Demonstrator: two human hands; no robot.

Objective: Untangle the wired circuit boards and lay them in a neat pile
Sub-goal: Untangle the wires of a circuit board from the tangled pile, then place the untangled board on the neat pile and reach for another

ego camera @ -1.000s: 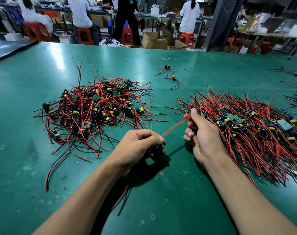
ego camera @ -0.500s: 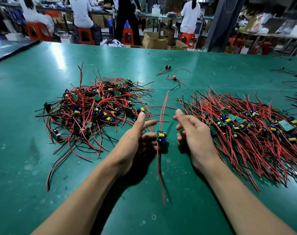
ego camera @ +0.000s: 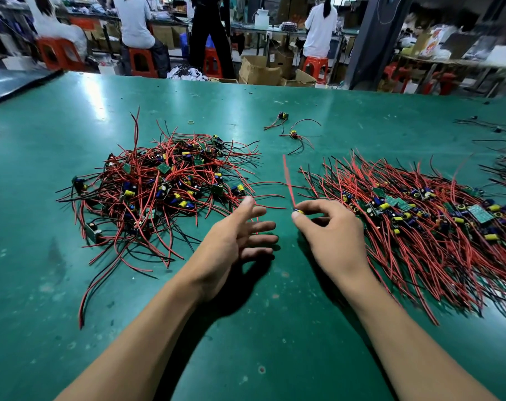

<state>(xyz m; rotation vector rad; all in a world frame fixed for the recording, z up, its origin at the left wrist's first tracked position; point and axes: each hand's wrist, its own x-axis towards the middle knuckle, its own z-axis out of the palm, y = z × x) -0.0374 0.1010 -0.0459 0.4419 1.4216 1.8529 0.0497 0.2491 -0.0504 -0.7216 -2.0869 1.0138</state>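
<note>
Since half a second ago the wired board (ego camera: 298,211) has passed out of the gap between the two hands and over to the right, and the left hand (ego camera: 234,244) has let go of it. Under everything lies the green bench (ego camera: 72,285). On its right side spreads the laid-out pile (ego camera: 419,221), its boards in a band and its red and black leads fanned mostly one way. Left of centre sits the tangled heap (ego camera: 165,186), its leads crossing in every direction. Between the two, the left hand hangs with fingers straight and spread, holding nothing. The right hand (ego camera: 332,238) pinches the wired board between thumb and fingertips, just beside the pile's near-left edge. The board's red wires (ego camera: 288,180) stand up from the pinch, blurred. Farther back lie two loose boards (ego camera: 293,134), and beyond the heap a small rubber band (ego camera: 191,122).
</note>
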